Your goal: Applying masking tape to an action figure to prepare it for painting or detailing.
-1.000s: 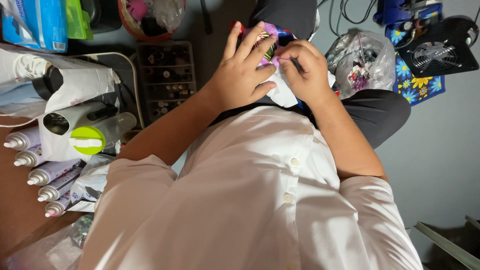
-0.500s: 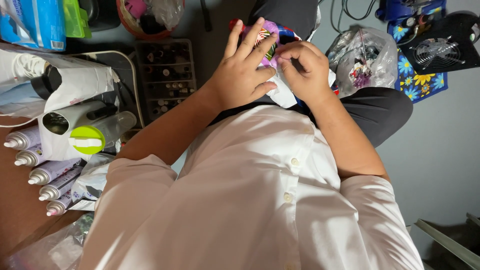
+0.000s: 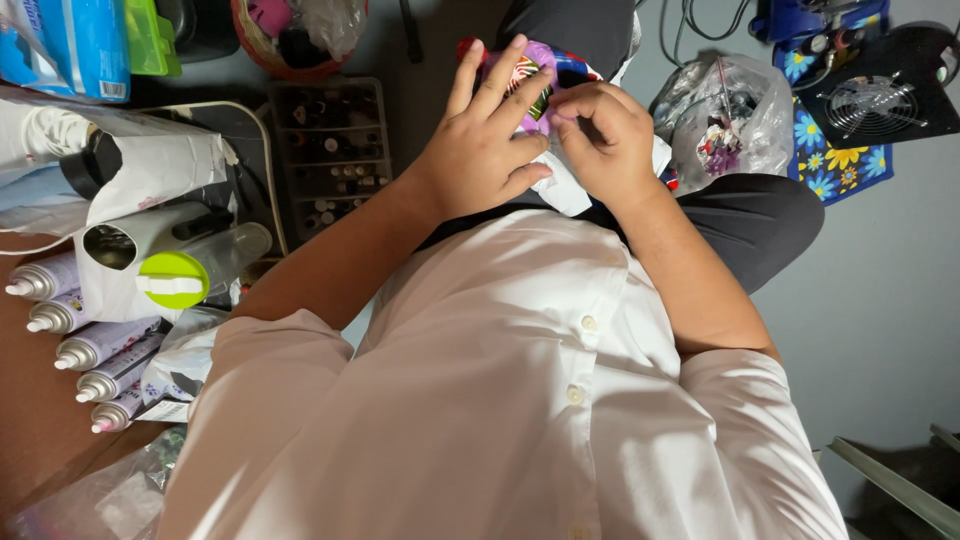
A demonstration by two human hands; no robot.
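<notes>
Together our left hand (image 3: 480, 150) cradles the colourful small packet (image 3: 535, 85) above our lap while our right hand (image 3: 605, 135) pinches its edge; we should brace it steadily and pull gently.

- A purple packet (image 3: 535, 75) is held over the lap by the left hand (image 3: 480, 150) and right hand (image 3: 605, 140).
- Spray cans (image 3: 80, 350) are laid along the worktop (image 3: 30, 430) edge.
</notes>
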